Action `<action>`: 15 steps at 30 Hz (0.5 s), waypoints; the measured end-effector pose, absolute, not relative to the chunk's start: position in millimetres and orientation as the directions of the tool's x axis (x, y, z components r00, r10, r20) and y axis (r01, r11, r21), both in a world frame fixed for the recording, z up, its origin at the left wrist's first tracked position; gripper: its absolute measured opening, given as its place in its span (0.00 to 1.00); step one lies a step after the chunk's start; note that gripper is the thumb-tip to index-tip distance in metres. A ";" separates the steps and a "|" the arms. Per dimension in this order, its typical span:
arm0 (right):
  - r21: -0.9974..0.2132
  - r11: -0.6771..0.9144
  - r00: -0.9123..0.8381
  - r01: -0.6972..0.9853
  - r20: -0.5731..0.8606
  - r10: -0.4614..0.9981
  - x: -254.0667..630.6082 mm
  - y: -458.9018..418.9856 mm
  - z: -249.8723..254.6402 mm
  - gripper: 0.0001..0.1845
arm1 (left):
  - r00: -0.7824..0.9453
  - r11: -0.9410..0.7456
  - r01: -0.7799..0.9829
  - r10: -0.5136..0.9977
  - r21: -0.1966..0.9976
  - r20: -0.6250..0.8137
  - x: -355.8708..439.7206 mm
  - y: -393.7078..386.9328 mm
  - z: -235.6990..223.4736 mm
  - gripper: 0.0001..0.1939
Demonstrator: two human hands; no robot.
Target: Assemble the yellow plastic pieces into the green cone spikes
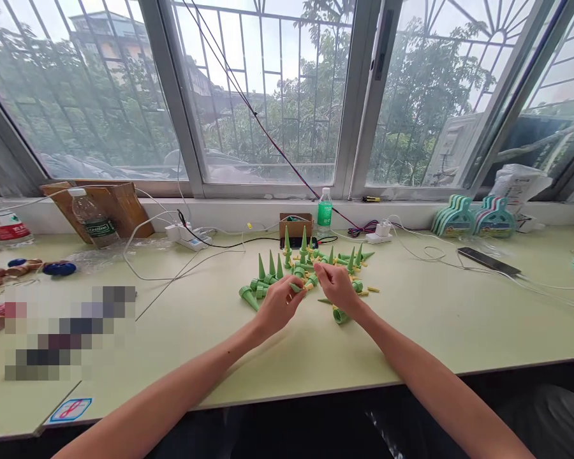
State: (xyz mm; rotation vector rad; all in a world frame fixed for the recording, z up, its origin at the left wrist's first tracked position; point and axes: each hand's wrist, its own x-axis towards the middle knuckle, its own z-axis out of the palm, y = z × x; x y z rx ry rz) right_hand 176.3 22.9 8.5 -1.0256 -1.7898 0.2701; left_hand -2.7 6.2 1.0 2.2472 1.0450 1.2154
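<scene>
My left hand [281, 299] is closed around a small green plastic spike, whose tip shows between the thumb and fingers. Close beside it, my right hand [337, 287] is also closed, its thumb raised over curled fingers; whatever it grips is hidden. A pile of green plastic spikes with yellow stems lies just beyond both hands. Some, like the green cone [261, 266], stand point up. On its side at the pile's left end lies another cone [249, 298]. A green threaded cap [339, 315] rests below my right hand, and a loose yellow stem [374, 289] is to its right.
Behind the pile stand a small cardboard box [296, 226] and a bottle with green liquid [324, 210]. White cables and a power strip [186, 237] run along the back. A phone [488, 261] lies at right. Another bottle [94, 220] leans on brown boards at left.
</scene>
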 end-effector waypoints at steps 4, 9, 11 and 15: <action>-0.580 0.648 -0.230 0.494 0.631 0.741 175.2 17.4 8.6 0.23 | 0.384 -0.615 0.491 0.789 0.617 0.480 -3.2 9.3 -1.8 0.05; -0.571 0.670 -0.322 0.475 0.596 0.736 173.5 12.2 10.8 0.19 | 0.419 -0.591 0.537 0.806 0.602 0.418 -1.0 9.3 -7.1 0.07; -0.570 0.677 -0.354 0.465 0.581 0.733 172.8 12.5 9.2 0.18 | 0.430 -0.600 0.532 0.800 0.598 0.419 0.2 9.5 -8.6 0.07; -0.566 0.687 -0.382 0.455 0.573 0.725 171.7 14.0 4.2 0.15 | 0.455 -0.616 0.490 0.784 0.617 0.421 1.2 10.7 -10.2 0.06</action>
